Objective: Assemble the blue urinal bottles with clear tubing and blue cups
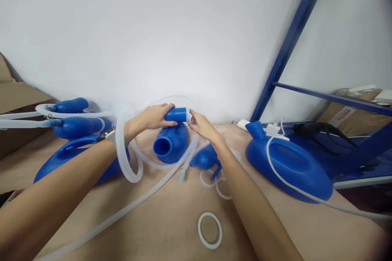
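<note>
My left hand (157, 116) is wrapped round a blue plastic tube piece (178, 114), held level above the table. A white ring (188, 114) sits at the tube's right end, and the fingers of my right hand (200, 124) are closed on it. Below lies a blue plastic bottle (173, 147), its round open mouth (162, 146) facing me. To its right, partly behind my right forearm, is a smaller blue bulb-shaped part (204, 158) with a spout. A loose white ring (210, 230) lies flat near the front, with thinner rings (223, 189) beyond it.
A clear corrugated hose (122, 151) loops by my left wrist, and another hose (134, 204) crosses the table. Blue bottles with hoses (78, 127) stand at left. A handled blue bottle (288, 167) lies at right under a white cable (281, 177), beside a blue metal frame (288, 45).
</note>
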`<state>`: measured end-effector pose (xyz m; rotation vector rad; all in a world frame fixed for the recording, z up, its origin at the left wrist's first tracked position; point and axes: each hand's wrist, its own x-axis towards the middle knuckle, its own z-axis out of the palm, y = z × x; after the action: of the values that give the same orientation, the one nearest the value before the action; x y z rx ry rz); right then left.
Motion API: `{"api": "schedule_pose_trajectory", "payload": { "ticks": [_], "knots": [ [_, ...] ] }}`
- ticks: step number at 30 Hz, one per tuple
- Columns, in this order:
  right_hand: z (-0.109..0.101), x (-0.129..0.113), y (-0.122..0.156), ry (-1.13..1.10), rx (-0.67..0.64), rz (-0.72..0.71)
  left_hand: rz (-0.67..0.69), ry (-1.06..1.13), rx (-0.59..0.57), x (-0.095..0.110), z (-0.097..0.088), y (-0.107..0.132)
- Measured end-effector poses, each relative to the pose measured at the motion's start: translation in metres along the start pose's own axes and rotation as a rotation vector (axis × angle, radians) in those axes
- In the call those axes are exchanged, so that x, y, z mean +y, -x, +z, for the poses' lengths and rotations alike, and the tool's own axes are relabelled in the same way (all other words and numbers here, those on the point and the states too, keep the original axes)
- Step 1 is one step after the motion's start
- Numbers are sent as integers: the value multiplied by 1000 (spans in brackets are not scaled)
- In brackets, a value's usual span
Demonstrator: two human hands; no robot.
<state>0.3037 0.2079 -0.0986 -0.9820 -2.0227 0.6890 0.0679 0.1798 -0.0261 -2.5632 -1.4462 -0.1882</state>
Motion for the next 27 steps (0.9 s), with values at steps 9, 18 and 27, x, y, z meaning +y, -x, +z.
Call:
{"api": "schedule_pose_trajectory", "payload": {
  "ticks": [9,18,27],
  "knots": [
    [16,-18,-5,-290,203,1,-1,-138,77,6,11,1],
    [50,-18,-19,-368,643,142,27,-42,183,27,22,-5],
    [31,-6,-24,-522,630,275,18,97,199,31,17,-7]
  ]
}}
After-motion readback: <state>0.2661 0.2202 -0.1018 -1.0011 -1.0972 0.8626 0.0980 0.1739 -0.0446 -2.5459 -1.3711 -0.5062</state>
